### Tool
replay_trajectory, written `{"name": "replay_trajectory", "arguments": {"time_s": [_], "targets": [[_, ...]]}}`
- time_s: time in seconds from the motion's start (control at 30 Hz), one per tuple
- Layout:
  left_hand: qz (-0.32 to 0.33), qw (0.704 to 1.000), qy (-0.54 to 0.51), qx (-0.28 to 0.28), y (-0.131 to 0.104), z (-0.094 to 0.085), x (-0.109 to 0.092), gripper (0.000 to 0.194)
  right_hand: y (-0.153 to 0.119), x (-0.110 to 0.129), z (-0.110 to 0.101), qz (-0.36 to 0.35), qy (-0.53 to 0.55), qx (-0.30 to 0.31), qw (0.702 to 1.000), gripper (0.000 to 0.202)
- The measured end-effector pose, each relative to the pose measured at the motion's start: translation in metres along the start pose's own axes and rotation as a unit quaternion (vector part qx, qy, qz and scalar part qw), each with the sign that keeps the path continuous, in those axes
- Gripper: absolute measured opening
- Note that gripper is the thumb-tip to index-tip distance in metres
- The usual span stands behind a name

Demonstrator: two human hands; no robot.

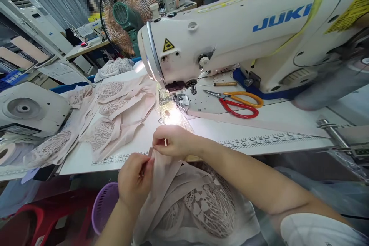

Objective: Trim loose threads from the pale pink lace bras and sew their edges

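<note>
Both hands pinch the upper edge of a pale pink lace garment [213, 203], which hangs over the lap below the table's front edge. My left hand [135, 178] grips the edge from the left, thumb and fingers together. My right hand [171, 142] pinches it just to the right and a little higher, in front of the lit needle area. Behind the hands stands a white sewing machine [230, 34]. Red and orange-handled scissors [239, 103] lie on its bed, beside a wooden-handled awl [225, 84].
More lace pieces [115, 111] spread over the table's left side. A second machine head [31, 109] stands at far left, a large fan [129, 11] behind. Below are a purple basket [105, 207] and a red stool [52, 215]. A metal strip guide [331, 130] sits at right.
</note>
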State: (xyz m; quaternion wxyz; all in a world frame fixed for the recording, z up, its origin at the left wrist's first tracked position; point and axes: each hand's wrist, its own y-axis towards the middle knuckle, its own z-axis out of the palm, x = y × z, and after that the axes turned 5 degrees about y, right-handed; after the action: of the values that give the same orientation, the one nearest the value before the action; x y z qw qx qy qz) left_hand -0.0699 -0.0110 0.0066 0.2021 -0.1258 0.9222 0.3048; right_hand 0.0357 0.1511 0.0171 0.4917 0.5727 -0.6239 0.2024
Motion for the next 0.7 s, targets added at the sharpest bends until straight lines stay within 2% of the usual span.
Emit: {"name": "replay_trajectory", "arguments": {"time_s": [0.07, 0.23, 0.5, 0.7], "targets": [[0.001, 0.999, 0.01, 0.034, -0.001, 0.001, -0.006, 0.01, 0.0, 0.003, 0.0, 0.029, 0.011, 0.013, 0.999, 0.011], [-0.047, 0.997, 0.017, 0.056, -0.001, 0.008, -0.007, 0.011, 0.001, 0.002, 0.002, 0.052, 0.017, 0.058, 0.997, 0.012], [-0.076, 0.994, 0.017, 0.071, -0.001, 0.011, -0.004, 0.012, -0.001, -0.009, 0.009, 0.013, -0.025, 0.062, 0.998, 0.011], [-0.089, 0.993, 0.007, 0.073, 0.002, 0.012, -0.002, 0.014, -0.002, -0.006, 0.01, 0.019, -0.027, 0.065, 0.997, 0.009]]}}
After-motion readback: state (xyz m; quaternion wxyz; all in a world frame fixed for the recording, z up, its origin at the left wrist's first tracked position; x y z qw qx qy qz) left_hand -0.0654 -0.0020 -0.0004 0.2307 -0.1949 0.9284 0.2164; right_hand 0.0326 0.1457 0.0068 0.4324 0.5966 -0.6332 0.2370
